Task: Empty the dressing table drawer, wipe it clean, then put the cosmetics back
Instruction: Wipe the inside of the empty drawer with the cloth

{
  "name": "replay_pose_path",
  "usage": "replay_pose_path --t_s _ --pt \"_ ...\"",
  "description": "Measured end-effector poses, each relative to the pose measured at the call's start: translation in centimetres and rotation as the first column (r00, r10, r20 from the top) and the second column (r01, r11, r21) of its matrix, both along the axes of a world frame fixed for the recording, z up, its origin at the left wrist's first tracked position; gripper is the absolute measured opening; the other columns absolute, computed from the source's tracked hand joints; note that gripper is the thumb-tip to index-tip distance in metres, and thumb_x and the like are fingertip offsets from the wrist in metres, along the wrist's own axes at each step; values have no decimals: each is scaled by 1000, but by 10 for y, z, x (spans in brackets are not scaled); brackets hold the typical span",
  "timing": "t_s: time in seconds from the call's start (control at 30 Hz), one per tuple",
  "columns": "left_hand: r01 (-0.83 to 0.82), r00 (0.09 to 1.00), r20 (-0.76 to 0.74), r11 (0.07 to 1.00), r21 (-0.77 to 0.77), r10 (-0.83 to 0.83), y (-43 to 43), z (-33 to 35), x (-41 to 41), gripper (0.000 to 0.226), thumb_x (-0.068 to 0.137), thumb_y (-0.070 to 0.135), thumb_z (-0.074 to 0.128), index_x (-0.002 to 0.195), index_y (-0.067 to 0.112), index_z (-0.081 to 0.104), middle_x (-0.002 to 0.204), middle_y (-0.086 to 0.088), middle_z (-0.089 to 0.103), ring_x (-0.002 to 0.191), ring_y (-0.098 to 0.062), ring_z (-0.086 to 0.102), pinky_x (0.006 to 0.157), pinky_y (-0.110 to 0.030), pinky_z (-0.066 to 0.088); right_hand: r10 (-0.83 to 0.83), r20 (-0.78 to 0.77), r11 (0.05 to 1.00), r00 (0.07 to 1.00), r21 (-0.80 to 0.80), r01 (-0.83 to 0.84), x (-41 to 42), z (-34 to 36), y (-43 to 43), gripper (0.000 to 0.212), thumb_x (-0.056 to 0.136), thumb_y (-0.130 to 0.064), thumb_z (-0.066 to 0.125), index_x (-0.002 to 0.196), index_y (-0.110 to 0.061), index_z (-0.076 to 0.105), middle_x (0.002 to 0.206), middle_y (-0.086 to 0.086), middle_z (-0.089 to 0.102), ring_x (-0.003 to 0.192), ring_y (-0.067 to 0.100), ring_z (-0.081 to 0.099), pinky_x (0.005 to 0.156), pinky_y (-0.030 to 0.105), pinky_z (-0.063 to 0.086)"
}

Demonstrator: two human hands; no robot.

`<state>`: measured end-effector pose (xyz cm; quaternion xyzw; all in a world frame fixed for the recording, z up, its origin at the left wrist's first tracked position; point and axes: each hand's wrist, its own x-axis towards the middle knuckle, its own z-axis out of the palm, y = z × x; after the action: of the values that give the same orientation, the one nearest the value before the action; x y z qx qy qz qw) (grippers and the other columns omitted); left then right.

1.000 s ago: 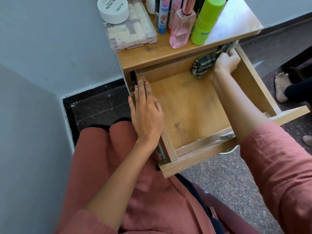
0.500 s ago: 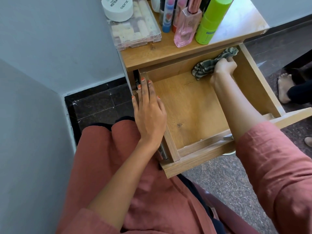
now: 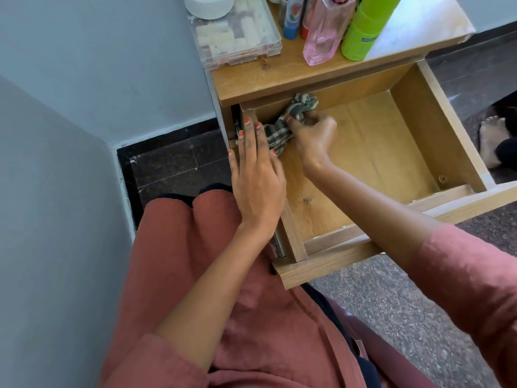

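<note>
Feel: the cloth (image 3: 300,106) is soft, light and floppy, I think; best bunched in a fist.
Look: crumpled, dark and pale stripes.
Place: back left corner of the drawer (image 3: 436,119).
Right hand (image 3: 313,135): fingers curled round the cloth.
Left hand (image 3: 257,169): fingers straight, flat on the drawer's left side.

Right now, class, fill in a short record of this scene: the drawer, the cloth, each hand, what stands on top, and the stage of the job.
drawer: pulled out, holding only the cloth
cloth: checked, bunched, near the back left corner
right hand: inside the drawer, grips the cloth
left hand: flat on the drawer's left wall, fingers straight
tabletop: green bottle, pink bottle, clear box, white jar
stage: wiping; nothing put back yet
</note>
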<state>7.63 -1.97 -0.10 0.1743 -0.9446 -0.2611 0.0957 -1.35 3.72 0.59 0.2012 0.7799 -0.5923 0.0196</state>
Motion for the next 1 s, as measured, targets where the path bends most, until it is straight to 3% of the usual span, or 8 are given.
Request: replay_pose_path --t_s 0.13,0.2,0.4,0.53,0.7,0.77,0.9,1.0 --pt "3 1000 0 1000 -1 -3 0 0 0 47 99 20 30 145 12 22 156 -4 15 144 -18 14 117 -36 8 18 62 1000 998 -12 -18 -8 2 7 26 75 -16 74 79 -19 49 94 4 61 89 19 61 77 30 55" --pt "5 1000 0 1000 -1 -5 0 0 0 47 99 20 30 145 11 22 155 -4 15 143 -18 14 117 -36 8 18 88 997 996 -71 -12 -11 5 14 26 76 -14 73 87 -16 50 104 10 64 97 23 63 85 40 54" --pt "8 1000 -1 1000 21 -8 -1 1 0 46 99 20 29 144 10 24 155 -5 16 143 -19 16 118 -39 11 -163 96 956 982 -231 181 -32 18 52 26 86 -4 59 100 -15 39 88 -2 54 102 25 61 82 41 56" --pt "17 1000 -14 999 52 -16 -1 1 1 46 99 20 29 144 10 24 155 -5 15 143 -19 15 118 -37 11 -198 66 958 978 -198 207 -39 19 52 36 85 1 55 116 -9 40 95 -1 51 100 21 58 86 40 55" --pt "19 1000 -25 998 62 -17 -1 1 1 46 100 21 28 144 10 24 155 -5 15 143 -19 15 117 -35 10 -135 -106 989 985 40 140 -27 11 26 34 79 0 61 110 -8 49 118 11 49 103 17 51 100 24 41" --pt "22 999 -27 998 65 -20 -1 0 0 46 100 21 28 145 10 23 156 -5 14 143 -19 14 117 -33 9 -2 -195 983 981 179 37 -15 9 15 36 79 -1 62 112 -4 52 111 6 42 99 11 45 90 12 38" --pt "26 999 -23 997 77 -24 -1 0 1 47 100 21 27 145 10 21 156 -4 12 144 -18 12 117 -32 7 394 -309 867 865 437 -239 13 4 -5 30 79 -1 61 109 -6 58 109 9 42 92 10 44 76 18 45" --pt "23 1000 -15 998 59 -22 -2 0 0 47 100 21 26 145 10 20 156 -5 12 144 -18 12 117 -34 8 509 -300 753 807 610 -248 16 6 -7 30 80 -5 58 109 -12 60 106 10 44 93 19 49 58 25 41"
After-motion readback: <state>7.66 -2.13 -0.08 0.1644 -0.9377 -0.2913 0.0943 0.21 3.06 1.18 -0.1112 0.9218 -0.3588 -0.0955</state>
